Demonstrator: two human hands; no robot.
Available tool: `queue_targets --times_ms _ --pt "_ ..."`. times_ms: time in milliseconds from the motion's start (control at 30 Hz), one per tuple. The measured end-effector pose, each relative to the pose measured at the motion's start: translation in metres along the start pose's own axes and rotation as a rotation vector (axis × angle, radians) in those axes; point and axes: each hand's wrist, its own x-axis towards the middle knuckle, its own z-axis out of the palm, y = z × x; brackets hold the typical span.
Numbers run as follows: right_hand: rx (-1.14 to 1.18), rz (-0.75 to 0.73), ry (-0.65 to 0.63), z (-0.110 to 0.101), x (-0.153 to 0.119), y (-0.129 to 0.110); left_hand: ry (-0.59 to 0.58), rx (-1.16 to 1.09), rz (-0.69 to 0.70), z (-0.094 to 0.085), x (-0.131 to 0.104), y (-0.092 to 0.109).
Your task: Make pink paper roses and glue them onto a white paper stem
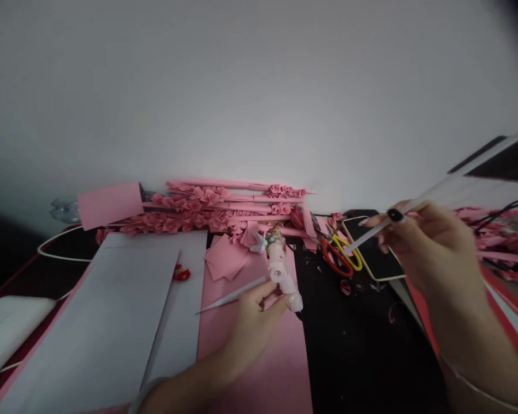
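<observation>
My left hand (pixel 259 316) is closed around a small pale pink device (pixel 282 276) with colourful decorations at its top end, held above a pink sheet (pixel 259 368). My right hand (pixel 431 247) is raised at the right and pinches a long, thin white stick (pixel 440 187) between thumb and fingers. The stick slants from lower left to upper right, and its far part is blurred. Under my left hand's fingers lies a narrow pointed grey-white paper cone (pixel 233 296). Small pink paper squares (pixel 227 257) sit just behind it.
Pink paper flower stems (pixel 198 218) lie along the wall. Red-handled scissors (pixel 330 259) and yellow-handled scissors (pixel 356 259) rest beside a dark phone-like device (pixel 377 256). White sheets (pixel 112 310) cover the left side, near a white box-shaped object (pixel 12 328). More pink flowers are at the right.
</observation>
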Motion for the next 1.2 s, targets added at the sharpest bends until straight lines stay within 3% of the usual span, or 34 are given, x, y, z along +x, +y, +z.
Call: queue_targets --times_ms 200,367,467,600,900,1033,1200 --pt "0.324 0.016 -0.071 0.036 -0.040 0.016 -0.039 -0.156 -0.078 0.000 0.004 0.003" --pt "0.368 0.050 -0.089 0.045 -0.054 0.021 -0.039 -0.192 -0.103 0.000 0.004 0.007" --pt "0.340 -0.017 -0.102 0.050 -0.062 0.017 -0.049 -0.197 -0.104 0.000 0.003 0.008" --pt "0.228 -0.182 -0.112 0.056 -0.079 0.012 -0.038 -0.221 -0.113 0.002 0.003 0.005" --pt "-0.159 -0.459 -0.426 0.050 -0.087 0.005 -0.050 -0.190 -0.034 0.004 0.000 0.005" --pt "-0.470 -0.515 -0.447 0.052 -0.085 -0.011 -0.001 -0.108 0.002 0.002 0.001 0.004" --pt "-0.633 -0.645 -0.387 0.050 -0.084 -0.021 0.013 -0.097 -0.028 0.002 0.005 -0.003"
